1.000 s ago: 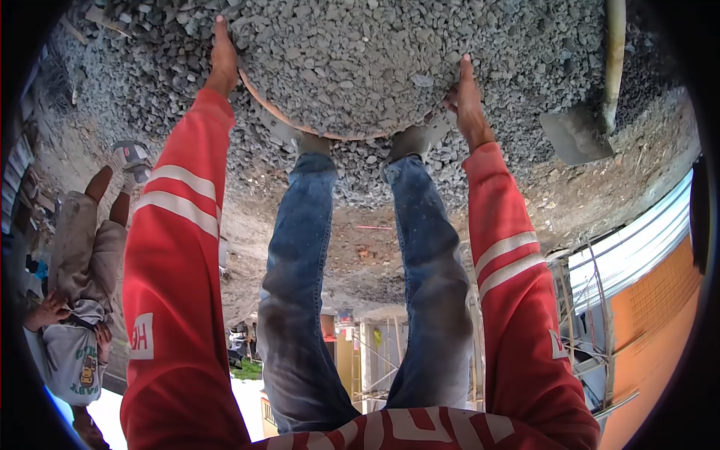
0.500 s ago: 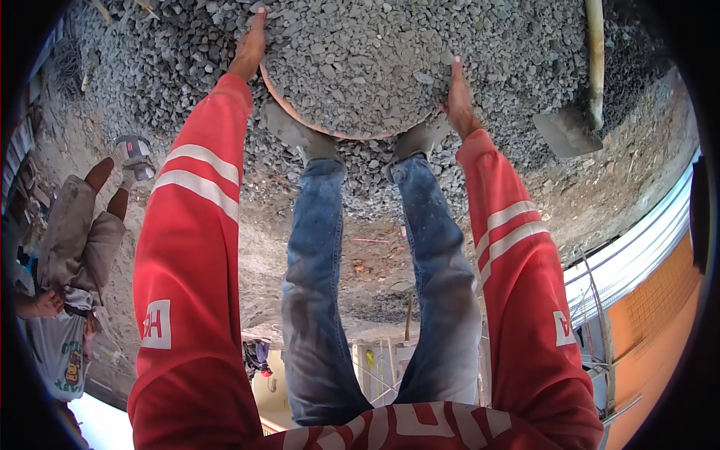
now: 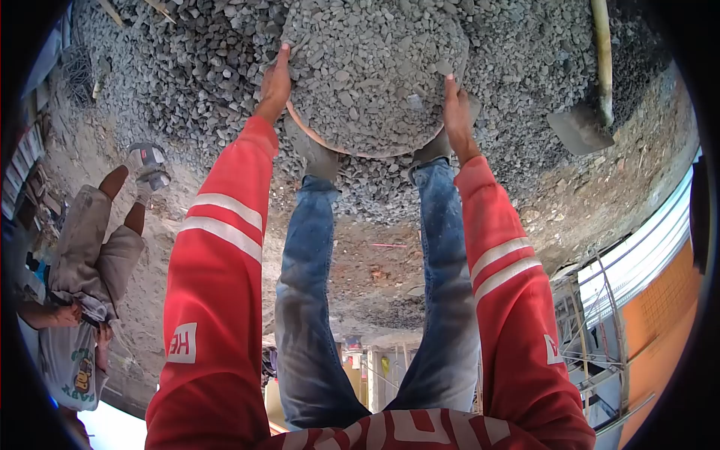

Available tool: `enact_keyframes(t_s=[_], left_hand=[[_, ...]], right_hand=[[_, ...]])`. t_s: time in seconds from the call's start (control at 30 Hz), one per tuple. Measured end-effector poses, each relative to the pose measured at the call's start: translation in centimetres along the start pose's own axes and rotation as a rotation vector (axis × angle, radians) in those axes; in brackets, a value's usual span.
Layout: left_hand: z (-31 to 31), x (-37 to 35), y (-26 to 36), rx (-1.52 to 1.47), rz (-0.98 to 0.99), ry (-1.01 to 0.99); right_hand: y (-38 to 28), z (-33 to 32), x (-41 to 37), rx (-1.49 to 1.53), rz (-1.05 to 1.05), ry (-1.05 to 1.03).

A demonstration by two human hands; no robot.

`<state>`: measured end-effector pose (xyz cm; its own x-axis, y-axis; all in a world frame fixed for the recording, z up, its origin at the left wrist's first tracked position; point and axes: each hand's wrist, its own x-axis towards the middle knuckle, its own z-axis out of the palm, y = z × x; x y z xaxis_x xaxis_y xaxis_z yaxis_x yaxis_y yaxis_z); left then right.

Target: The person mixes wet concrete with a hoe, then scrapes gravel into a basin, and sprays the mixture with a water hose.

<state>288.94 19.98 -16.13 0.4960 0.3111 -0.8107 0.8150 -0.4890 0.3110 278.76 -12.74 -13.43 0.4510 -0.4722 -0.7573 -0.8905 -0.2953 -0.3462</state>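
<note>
A round pan heaped with grey gravel is in front of my boots, its orange-brown rim curving along the near side. My left hand grips the left edge, thumb pointing forward along the rim. On the opposite edge, my right hand holds the rim with its thumb on top. The other fingers of both hands are mostly hidden under the pan's sides. My boots stand close beneath the near rim.
Loose gravel surrounds the pan. A shovel with a wooden handle lies at the right. Another person is at the left on the dirt ground. Scaffolding and an orange wall appear at lower right.
The pan has come nearer my legs. My hands have drawn closer together on its edges, the left one shifting right and back. My view has shifted slightly.
</note>
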Motion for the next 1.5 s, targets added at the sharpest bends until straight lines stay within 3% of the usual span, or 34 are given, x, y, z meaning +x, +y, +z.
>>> enact_keyframes(t_s=[0.1,0.2,0.27,0.37,0.43,0.5,0.57,0.63,0.67,0.7,0.73,0.77,0.83,0.87,0.9,0.97,1.03,1.1,1.13,1.17,1.23,1.27,1.4,1.5], left_hand=[[-0.3,2.2,-0.1,0.038,0.029,0.008],[-1.3,7.5,-0.8,-0.163,0.016,-0.151],[-1.2,7.5,-0.2,-0.284,0.036,-0.24],[-0.5,5.4,2.2,-0.296,0.144,-0.151],[-0.6,6.1,1.3,-0.434,0.054,-0.292],[-1.1,5.5,0.3,-0.494,0.094,-0.384],[-1.0,4.5,0.4,-0.465,0.039,-0.252],[-0.8,6.9,-0.7,-0.43,0.029,-0.17],[-1.1,7.7,-0.8,-0.283,-0.009,-0.124],[-1.0,8.2,-1.2,-0.132,-0.055,-0.08],[-0.2,8.6,-1.7,-0.037,0.095,0.097],[-0.5,8.8,-2.7,-0.016,0.072,0.087],[-2.3,8.0,-0.3,0.365,0.115,-0.112],[-1.1,7.2,-0.8,0.334,0.367,0.197],[-1.3,7.0,-0.7,0.346,0.356,0.213],[-1.3,6.6,-0.5,0.667,0.649,0.424],[-1.7,8.0,-1.0,0.742,0.631,0.353],[-1.5,9.1,-1.1,0.108,0.188,-0.032],[-0.8,7.5,-1.0,-0.166,0.145,-0.08],[-0.5,7.4,-0.9,-0.175,0.159,-0.074],[-0.5,6.8,-0.4,-0.61,0.06,-0.32],[-0.4,5.9,0.4,-0.666,-0.046,-0.323],[-0.3,4.0,1.6,-0.742,-0.132,-0.358],[-0.6,5.0,1.2,-0.746,-0.175,-0.503]], right_hand=[[1.4,-1.4,3.1,0.019,0.0,-0.091],[2.7,-2.7,6.3,0.17,0.182,-0.186],[0.3,-5.0,5.9,0.408,0.243,-0.488],[-1.1,-5.1,5.6,0.287,0.274,-0.486],[-1.7,-4.7,5.3,0.256,0.266,-0.494],[-1.1,-3.8,4.9,0.231,0.223,-0.406],[0.5,-2.5,4.6,0.249,0.184,-0.393],[0.5,-1.3,2.0,0.028,0.19,-0.204],[0.3,-1.1,0.9,-0.043,0.193,-0.142],[0.4,-1.3,-0.4,0.113,0.185,-0.168],[1.3,-1.0,-0.9,0.189,0.202,-0.187],[2.2,-0.8,-1.3,0.264,0.222,-0.206],[2.5,1.0,0.2,0.886,0.087,-0.237],[2.1,1.5,0.5,1.016,0.018,-0.242],[1.9,1.8,1.3,1.022,0.025,-0.264],[3.4,0.9,3.2,1.012,0.071,-0.269],[5.8,1.2,4.8,0.939,0.106,-0.22],[6.2,0.7,5.0,0.949,0.108,-0.245],[5.1,0.7,4.4,0.896,0.157,-0.187],[3.9,0.8,3.6,0.844,0.209,-0.131],[4.2,1.6,3.6,0.832,0.037,-0.007],[4.7,1.3,3.5,0.851,0.074,-0.1],[4.8,0.6,3.3,0.864,0.125,-0.207],[5.2,1.1,4.3,0.913,0.095,-0.165]])
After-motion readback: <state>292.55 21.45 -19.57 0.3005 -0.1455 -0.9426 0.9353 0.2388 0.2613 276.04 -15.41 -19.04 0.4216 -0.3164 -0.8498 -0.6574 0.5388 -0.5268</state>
